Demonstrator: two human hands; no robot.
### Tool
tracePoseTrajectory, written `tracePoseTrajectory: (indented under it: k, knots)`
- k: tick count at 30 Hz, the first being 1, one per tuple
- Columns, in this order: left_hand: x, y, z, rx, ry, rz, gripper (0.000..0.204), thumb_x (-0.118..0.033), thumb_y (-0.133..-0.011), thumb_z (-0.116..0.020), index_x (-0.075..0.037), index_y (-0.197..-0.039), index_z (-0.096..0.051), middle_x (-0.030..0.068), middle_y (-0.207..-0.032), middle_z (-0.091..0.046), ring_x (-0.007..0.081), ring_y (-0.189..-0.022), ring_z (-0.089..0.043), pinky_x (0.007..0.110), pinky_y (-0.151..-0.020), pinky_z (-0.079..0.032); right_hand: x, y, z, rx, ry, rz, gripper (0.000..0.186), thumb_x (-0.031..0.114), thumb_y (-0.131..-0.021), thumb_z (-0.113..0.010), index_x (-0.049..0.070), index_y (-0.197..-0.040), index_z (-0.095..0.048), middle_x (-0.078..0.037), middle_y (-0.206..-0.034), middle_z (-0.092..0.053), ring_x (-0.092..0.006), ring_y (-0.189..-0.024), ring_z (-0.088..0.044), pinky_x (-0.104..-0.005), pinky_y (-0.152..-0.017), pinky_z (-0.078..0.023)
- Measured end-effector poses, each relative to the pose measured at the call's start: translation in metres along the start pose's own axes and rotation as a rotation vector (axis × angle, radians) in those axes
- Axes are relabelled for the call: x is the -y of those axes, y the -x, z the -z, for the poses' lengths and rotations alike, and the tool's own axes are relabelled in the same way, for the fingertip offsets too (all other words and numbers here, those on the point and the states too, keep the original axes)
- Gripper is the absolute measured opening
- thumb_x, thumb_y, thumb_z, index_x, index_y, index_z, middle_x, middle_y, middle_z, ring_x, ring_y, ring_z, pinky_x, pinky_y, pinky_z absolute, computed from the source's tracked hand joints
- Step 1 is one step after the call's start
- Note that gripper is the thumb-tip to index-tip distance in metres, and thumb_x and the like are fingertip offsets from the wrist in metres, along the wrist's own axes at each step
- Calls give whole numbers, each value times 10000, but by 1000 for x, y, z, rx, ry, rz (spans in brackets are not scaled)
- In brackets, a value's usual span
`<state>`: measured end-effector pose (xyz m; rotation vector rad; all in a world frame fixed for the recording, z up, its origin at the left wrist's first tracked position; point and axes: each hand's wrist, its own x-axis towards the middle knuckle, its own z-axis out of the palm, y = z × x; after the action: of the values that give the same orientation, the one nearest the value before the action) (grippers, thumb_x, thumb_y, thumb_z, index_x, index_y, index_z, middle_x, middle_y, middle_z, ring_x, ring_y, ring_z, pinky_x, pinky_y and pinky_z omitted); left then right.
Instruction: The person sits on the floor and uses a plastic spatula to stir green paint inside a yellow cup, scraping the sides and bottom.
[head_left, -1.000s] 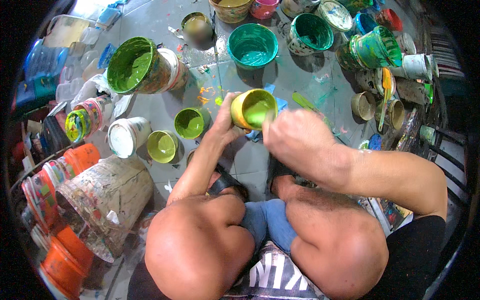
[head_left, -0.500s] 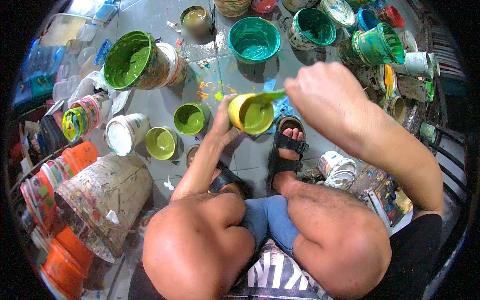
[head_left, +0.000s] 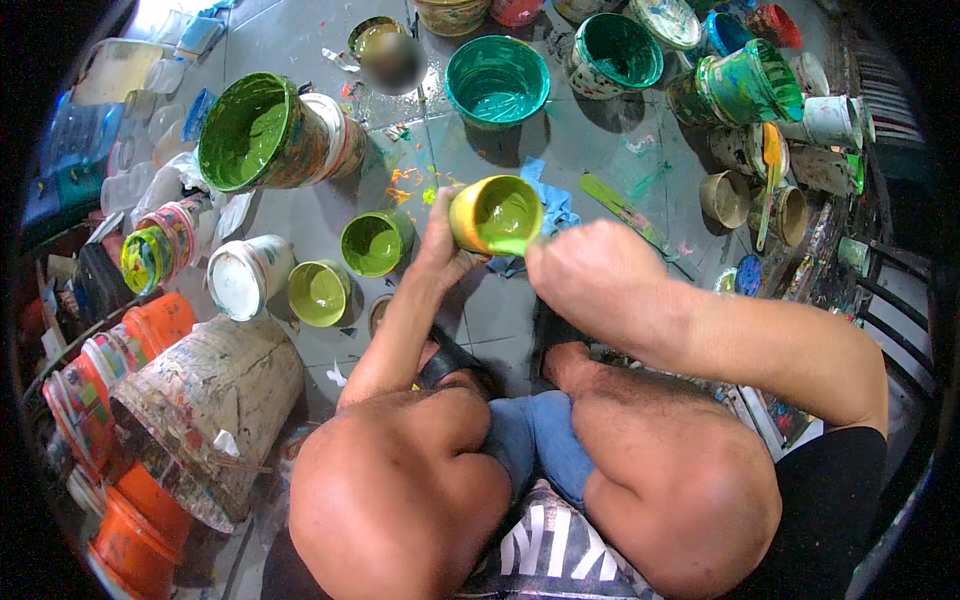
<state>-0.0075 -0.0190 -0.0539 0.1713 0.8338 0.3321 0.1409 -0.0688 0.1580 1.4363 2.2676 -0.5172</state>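
Observation:
A small yellow cup with olive-green paint inside is tilted toward me, and my left hand is closed around its left side. My right hand makes a fist at the cup's lower right rim. It grips a paint-covered green stirring stick, of which only a short end shows; the rest is hidden in the fist. Two more small cups of green paint, a darker one and a lighter one, stand on the floor left of my left forearm.
A large green-paint bucket lies tilted at far left, near a teal tub. A blue cloth and a green-smeared spatula lie beyond my right hand. Stained buckets crowd the right; a big grey bucket lies at left.
My right hand has come down and toward me, bringing the stirring stick from the cup's upper right rim to its lower rim. The left hand still holds the cup, nearly in place.

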Motion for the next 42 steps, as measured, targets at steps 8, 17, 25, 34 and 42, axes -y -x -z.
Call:
tracePoseTrajectory:
  k: [8,17,25,34,42]
  knots:
    - [-3,0,7,62,17,-21,454,-465,-899,-387,-105,-1145,-512,73,-1019,-621,228,-852,-642,377,-617,-549,-27,-11,-1,-75,84,-100,104,144,-764,-601,52,-812,-608,-102,-710,-651,-225,-680,-667,-340,-551,-528]
    - [-4,14,1,-199,-91,-184,409,-489,-885,-464,-128,-1071,-516,33,-970,-590,187,-805,-618,351,-653,-533,-39,0,19,-178,223,-161,89,135,-773,-573,47,-788,-572,-139,-669,-629,-249,-586,-653,-338,-501,-517]
    - [-27,6,-16,-193,-165,-581,491,-426,-870,-468,-60,-1196,-500,87,-1071,-583,197,-950,-586,356,-804,-487,-54,-4,-3,-107,59,-379,127,148,-850,-524,36,-806,-563,-187,-718,-642,-313,-662,-658,-408,-548,-527]
    - [-32,7,-9,32,14,-593,540,-362,-854,-460,43,-1209,-499,167,-1066,-600,259,-966,-610,394,-879,-488,-69,9,-42,499,-1177,-223,481,396,-988,-369,14,-794,-586,-35,-597,-530,-136,-480,-450,-317,-458,-394]
    - [-41,11,-35,88,128,-535,418,-401,-908,-397,-70,-1096,-569,74,-1028,-634,211,-923,-617,363,-823,-508,-36,18,-63,890,-2330,-443,452,500,-981,-295,152,-701,-362,82,-518,-260,-24,-401,-184,-206,-342,-166]
